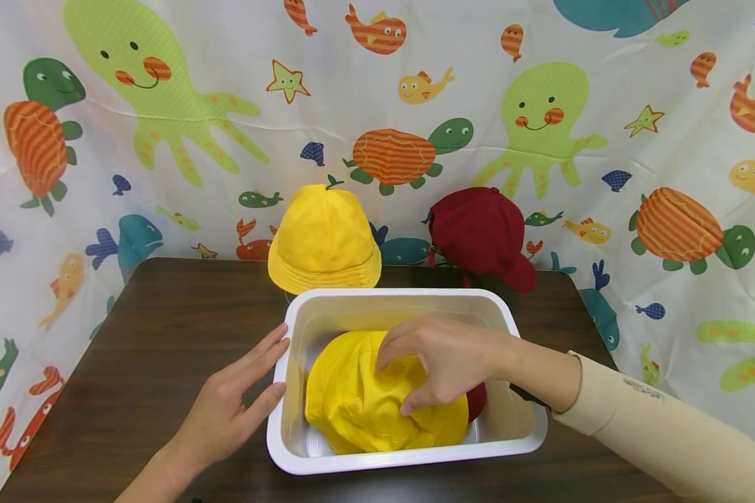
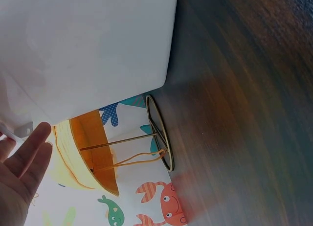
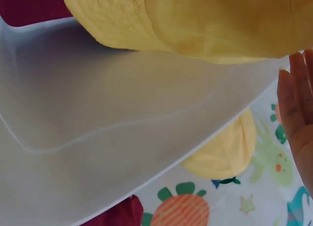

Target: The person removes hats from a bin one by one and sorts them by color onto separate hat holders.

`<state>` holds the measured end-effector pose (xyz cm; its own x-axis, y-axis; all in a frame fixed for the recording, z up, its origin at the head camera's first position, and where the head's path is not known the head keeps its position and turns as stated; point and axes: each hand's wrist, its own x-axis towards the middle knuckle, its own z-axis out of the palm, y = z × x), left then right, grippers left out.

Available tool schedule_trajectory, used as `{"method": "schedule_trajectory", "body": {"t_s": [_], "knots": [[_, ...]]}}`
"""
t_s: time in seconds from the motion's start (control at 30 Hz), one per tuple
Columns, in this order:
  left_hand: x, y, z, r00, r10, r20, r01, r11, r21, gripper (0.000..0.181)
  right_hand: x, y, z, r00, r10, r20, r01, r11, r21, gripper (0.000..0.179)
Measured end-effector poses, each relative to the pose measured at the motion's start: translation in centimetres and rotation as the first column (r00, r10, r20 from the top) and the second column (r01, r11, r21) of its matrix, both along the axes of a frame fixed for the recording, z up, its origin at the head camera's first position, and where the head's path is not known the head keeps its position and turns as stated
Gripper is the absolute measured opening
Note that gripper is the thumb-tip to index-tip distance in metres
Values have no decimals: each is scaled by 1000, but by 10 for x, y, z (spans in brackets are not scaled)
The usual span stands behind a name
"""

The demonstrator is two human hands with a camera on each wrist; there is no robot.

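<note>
A white plastic bin (image 1: 409,460) stands on the table. Inside it lies a yellow brimmed hat (image 1: 355,402), over a dark red cap (image 1: 477,402) that shows only at the right side. My right hand (image 1: 443,356) reaches in over the yellow hat, its fingers bent and thumb spread apart from them. Fingertips meet or hover at the fabric; actual contact is unclear. In the right wrist view, the fingers (image 3: 293,101) appear at the hat's edge. My left hand (image 1: 226,402) rests its extended fingers against the bin's left rim.
Behind the bin, another yellow hat (image 1: 325,237) sits on a wire stand (image 2: 168,155). A red cap (image 1: 481,230) is propped up at the back right. The dark wooden table (image 1: 157,335) meets a hanging sea-animal cloth (image 1: 226,63) at the back.
</note>
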<state>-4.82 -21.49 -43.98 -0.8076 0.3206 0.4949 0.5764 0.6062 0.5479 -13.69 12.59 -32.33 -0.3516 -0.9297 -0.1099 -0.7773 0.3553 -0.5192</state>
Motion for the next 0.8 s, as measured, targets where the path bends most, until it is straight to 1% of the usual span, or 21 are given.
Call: {"method": "schedule_trajectory", "body": {"t_s": [0.2, 0.4, 0.6, 0.73, 0.8], "knots": [[1, 0, 0, 1000, -1, -7, 1, 1000, 1, 71, 0, -5, -6, 1000, 29, 12, -29, 1000, 5, 41], [2, 0, 0, 1000, -3, -2, 3, 1000, 9, 71, 0, -8, -12, 999, 37, 37, -38, 999, 22, 28], [0, 1, -2, 999, -20, -30, 21, 999, 26, 71, 1, -9, -15, 997, 27, 67, -29, 999, 18, 18], [0, 2, -2, 1000, -16, -15, 16, 1000, 24, 71, 1, -8, -16, 997, 19, 79, -20, 1000, 12, 17], [1, 2, -2, 1000, -8, -1, 8, 1000, 18, 71, 1, -8, -16, 994, 10, 111, -11, 1000, 3, 17]]}}
